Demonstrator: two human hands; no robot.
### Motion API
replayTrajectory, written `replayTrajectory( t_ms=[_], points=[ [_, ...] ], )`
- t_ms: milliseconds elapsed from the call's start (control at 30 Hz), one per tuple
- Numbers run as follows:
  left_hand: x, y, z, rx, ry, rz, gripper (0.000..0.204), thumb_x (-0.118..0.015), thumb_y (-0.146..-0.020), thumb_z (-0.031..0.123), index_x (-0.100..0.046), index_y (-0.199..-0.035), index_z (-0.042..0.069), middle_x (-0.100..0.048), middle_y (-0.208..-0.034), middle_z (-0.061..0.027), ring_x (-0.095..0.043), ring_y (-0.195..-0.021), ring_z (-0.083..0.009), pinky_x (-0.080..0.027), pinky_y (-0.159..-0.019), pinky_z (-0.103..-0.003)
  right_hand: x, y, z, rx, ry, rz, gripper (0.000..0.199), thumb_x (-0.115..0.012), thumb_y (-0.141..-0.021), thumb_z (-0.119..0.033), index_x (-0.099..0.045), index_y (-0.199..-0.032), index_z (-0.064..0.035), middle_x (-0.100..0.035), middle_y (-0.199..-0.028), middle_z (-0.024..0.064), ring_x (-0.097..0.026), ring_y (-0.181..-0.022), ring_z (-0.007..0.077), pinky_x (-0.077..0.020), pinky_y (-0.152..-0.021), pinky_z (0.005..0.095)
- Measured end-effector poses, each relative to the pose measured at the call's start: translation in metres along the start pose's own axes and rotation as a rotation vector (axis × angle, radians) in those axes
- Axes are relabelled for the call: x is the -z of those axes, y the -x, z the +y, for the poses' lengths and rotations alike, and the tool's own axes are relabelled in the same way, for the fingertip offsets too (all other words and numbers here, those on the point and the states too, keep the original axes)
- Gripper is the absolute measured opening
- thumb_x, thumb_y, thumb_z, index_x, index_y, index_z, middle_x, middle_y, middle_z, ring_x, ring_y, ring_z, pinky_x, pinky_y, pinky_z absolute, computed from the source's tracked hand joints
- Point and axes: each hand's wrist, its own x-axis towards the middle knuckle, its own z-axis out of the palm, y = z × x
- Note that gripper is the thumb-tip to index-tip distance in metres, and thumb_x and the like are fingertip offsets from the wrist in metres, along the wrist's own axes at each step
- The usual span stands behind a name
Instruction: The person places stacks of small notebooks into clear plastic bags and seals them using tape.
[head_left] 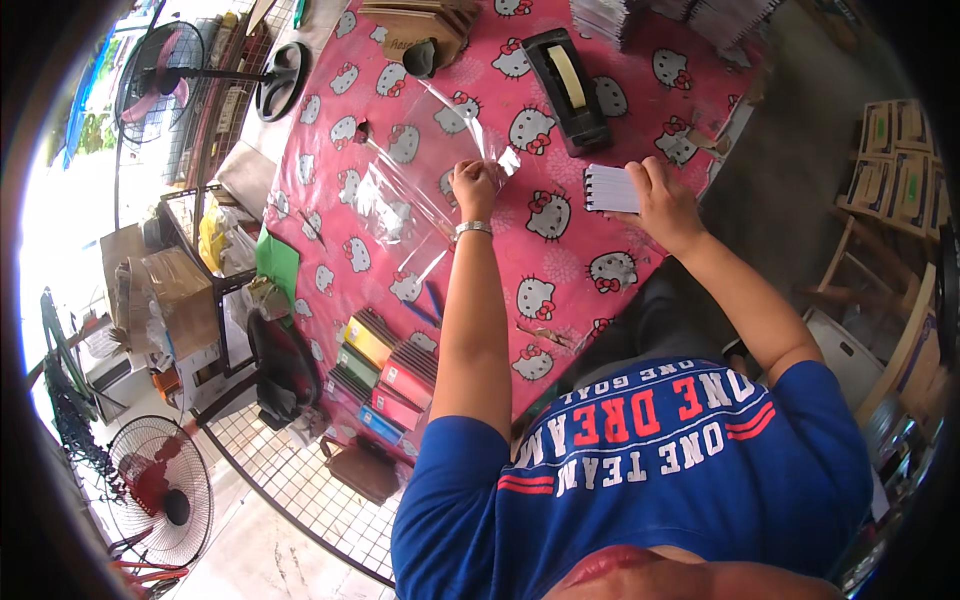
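My left hand [474, 186] is closed in a pinch at the edge of a clear plastic sheet or bag [385, 205], which lies crinkled and shiny on the table to its left. A silvery band circles that wrist. My right hand [667, 207] grips a small spiral-bound notepad [609, 189] by its right side. White pages and a black coil on the left edge show. The notepad is held apart from the plastic. Beyond the hands stands a black tape dispenser [567, 92] with a pale roll in it.
The table's pink cat-print cover [545, 290] bears colourful stacked notepads [385, 375] near my left elbow, cardboard pieces [425, 25] at the back, and piled spiral notebooks [605, 22] at the far right. Fans [165, 495] and boxes [175, 295] stand left; cartons [895, 155] are right.
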Motion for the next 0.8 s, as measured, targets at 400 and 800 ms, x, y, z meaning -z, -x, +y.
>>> replayTrajectory(
  t_ms=[400, 800],
  points=[
    [0.011, -0.009, 0.008, 0.118, 0.122, -0.124, 0.033, -0.069, -0.081, 0.032, -0.059, -0.072, 0.002, -0.057, -0.061, -0.0014, -0.05, -0.051, -0.0113, -0.043, -0.049, -0.025, -0.004, 0.001, 0.001, 0.029, -0.032, -0.027, 0.066, -0.078, -0.066, -0.041, -0.043, -0.106, -0.0021, -0.042, -0.095, 0.0119, -0.057, -0.086, 0.0263, -0.0522, -0.069, 0.0348],
    [0.062, -0.017, -0.012, 0.611, 1.158, -0.304, 0.019, -0.056, -0.089, 0.015, -0.06, -0.092, -0.002, -0.064, -0.082, -0.0111, -0.062, -0.075, -0.0207, -0.052, -0.067, -0.031, -0.005, 0.002, 0.007, 0.032, -0.038, 0.032, 0.065, -0.081, -0.061, -0.037, -0.044, -0.103, -0.005, -0.043, -0.094, 0.0099, -0.056, -0.083, 0.0257, -0.0514, -0.064, 0.0343]
  ],
)
